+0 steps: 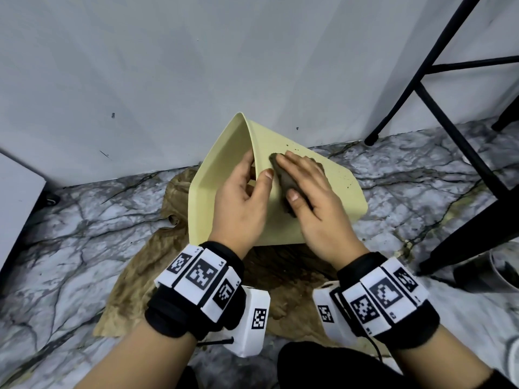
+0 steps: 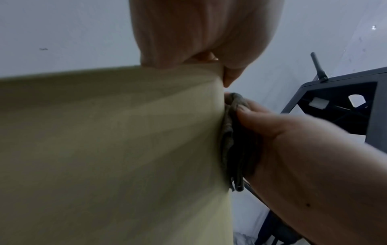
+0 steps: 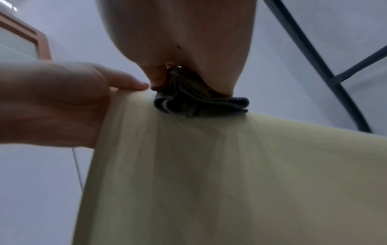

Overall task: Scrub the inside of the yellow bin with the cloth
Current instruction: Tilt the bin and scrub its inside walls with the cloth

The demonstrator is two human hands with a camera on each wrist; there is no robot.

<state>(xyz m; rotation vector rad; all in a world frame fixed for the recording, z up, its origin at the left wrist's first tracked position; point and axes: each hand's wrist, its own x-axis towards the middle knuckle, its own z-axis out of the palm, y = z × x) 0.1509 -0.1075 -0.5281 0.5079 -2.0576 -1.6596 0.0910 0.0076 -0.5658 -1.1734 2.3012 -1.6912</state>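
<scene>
Only the head view shows the pale yellow bin (image 1: 331, 189) whole — tipped on its side on a brown sheet (image 1: 134, 276) by the wall, mouth up-left, outer wall speckled dark. Left hand (image 1: 241, 203) curls around its rim; right hand (image 1: 311, 192) presses the dark bunched cloth (image 1: 283, 175) against the outer wall with flat, close fingers — folds clear from the right wrist.

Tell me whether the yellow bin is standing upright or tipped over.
Tipped. The bin lies on its side on a brown sheet, the left hand gripping a wall edge and the right hand pressing the cloth on it.
</scene>
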